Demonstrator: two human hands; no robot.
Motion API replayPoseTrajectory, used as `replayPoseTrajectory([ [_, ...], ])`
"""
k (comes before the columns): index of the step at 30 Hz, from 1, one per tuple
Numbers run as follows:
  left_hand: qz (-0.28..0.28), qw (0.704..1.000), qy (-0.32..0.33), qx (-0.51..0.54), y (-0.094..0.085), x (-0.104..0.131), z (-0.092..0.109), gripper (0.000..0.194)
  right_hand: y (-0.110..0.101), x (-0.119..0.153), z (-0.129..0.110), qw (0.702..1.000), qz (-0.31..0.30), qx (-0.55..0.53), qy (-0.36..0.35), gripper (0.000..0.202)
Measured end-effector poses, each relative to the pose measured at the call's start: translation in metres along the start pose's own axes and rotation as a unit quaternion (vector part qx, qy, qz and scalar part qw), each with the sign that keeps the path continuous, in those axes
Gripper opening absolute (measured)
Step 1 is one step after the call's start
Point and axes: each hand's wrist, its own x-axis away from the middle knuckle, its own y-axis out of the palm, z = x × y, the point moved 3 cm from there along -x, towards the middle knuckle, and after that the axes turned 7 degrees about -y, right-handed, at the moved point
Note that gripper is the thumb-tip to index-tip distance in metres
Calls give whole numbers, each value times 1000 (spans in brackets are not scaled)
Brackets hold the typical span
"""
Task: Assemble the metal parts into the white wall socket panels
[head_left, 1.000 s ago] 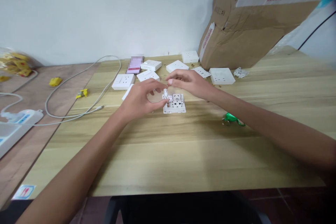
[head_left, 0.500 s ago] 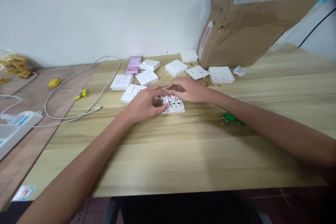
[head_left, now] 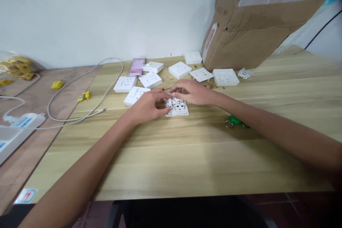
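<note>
A white wall socket (head_left: 177,108) lies on the table with its slotted inner side up. My left hand (head_left: 149,105) grips its left end, thumb in front and fingers behind. My right hand (head_left: 192,91) is closed at the far edge of the socket, its fingertips bent down and pressed together. Whatever those fingertips hold is too small and partly hidden to make out. Just behind the hands lies a thin tool with a red handle, probably a screwdriver (head_left: 166,88).
Several white socket boxes (head_left: 180,70) lie behind the hands. A cardboard box (head_left: 251,32) leans at the back right. Small brass parts (head_left: 211,84) are scattered near it. A green object with metal rings (head_left: 234,120) sits under my right forearm. A white cable (head_left: 80,118) loops at left.
The whole view has shifted very slightly. Both hands stay at the socket, with only tiny finger movement.
</note>
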Motion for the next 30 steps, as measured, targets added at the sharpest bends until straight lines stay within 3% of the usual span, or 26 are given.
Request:
replayPoseTrajectory([
  [5,-3,1000,0,-16,0,0,1,33,8,0,-2,999,19,-29,19,30],
  [11,-7,1000,7,-9,-1,-1,3,31,15,0,-5,999,42,9,14,25],
  [18,2,1000,-4,4,-1,-1,3,27,9,-2,-4,998,30,-30,44,31],
  [23,-2,997,-43,59,0,-1,1,29,9,-2,-2,999,24,-23,30,31],
  [30,-6,997,-50,54,-2,-3,2,31,8,0,4,999,-5,-49,15,26],
])
